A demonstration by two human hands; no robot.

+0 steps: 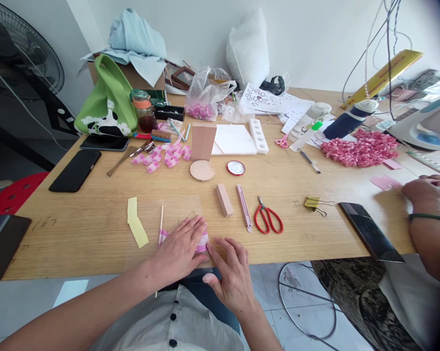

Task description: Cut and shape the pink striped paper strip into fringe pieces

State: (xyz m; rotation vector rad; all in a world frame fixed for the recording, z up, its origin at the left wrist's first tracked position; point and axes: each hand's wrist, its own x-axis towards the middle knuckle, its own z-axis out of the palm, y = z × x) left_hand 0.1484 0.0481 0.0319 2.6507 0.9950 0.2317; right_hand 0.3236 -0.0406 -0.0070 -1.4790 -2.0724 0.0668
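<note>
My left hand (pixel 185 243) lies flat with fingers extended over a pink-and-white checked fabric strip (pixel 202 242), hiding most of it. At the strip's right end, my right hand (pixel 230 273) has its fingers apart, the index fingertip at the fabric's edge. The fabric's left end meets a thin wooden stick (pixel 162 218); whether it is wrapped around the stick I cannot tell. Under them is a clear sheet (pixel 143 261) near the table's front edge. A bent yellow paper strip (pixel 136 224) lies to the left, a wooden block (pixel 224 200) just beyond my hands.
Red-handled scissors (pixel 268 218), a pink slotted tool (pixel 244 208) and a binder clip (pixel 316 204) lie rightward. Folded pink checked pieces (pixel 154 158), a wooden disc (pixel 202 170) and a lid (pixel 236 168) stand farther back. A co-worker's arm (pixel 430 214) rests at the right.
</note>
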